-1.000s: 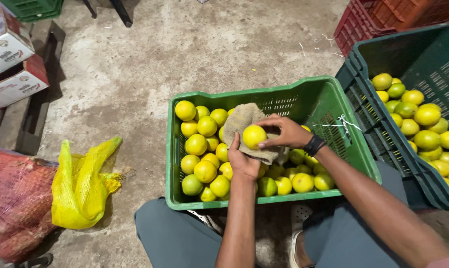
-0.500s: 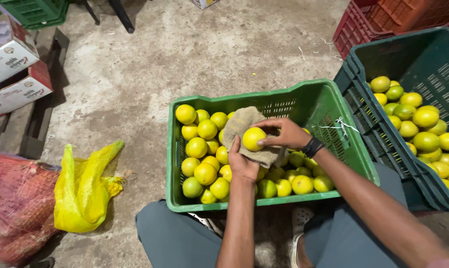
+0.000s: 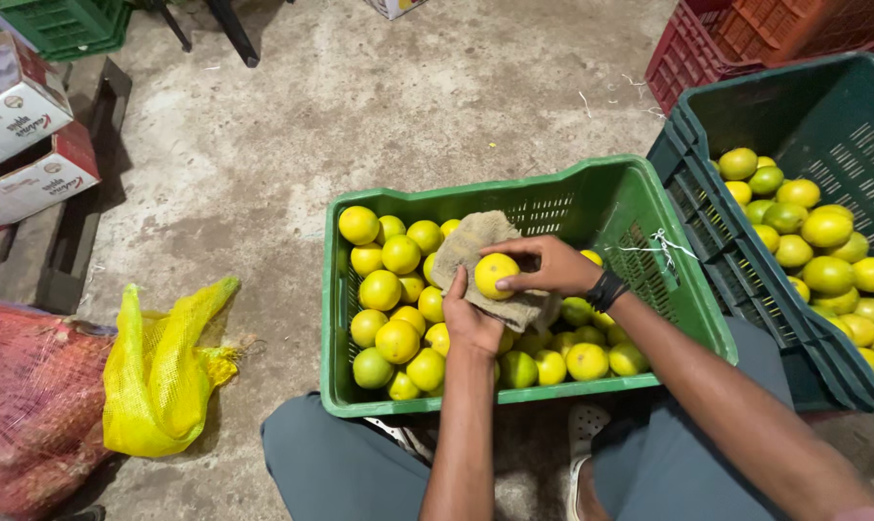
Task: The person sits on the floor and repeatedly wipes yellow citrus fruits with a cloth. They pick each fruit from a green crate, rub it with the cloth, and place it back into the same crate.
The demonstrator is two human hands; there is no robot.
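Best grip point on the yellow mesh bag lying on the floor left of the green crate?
Probably the upper tapered end of the yellow mesh bag, near the crate-side tip. It lies crumpled and limp on the concrete, narrowing to a point there, so pinch that bunched mesh from above. The wide lower part lies against the red net sack.

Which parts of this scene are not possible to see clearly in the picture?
Head view:
- Left hand palm: hidden under the brown cloth.
- Underside of the yellow fruit: covered by cloth and right hand.
- Dark green crate: cut off by the right edge.
- Red mesh sack: cut off at left.
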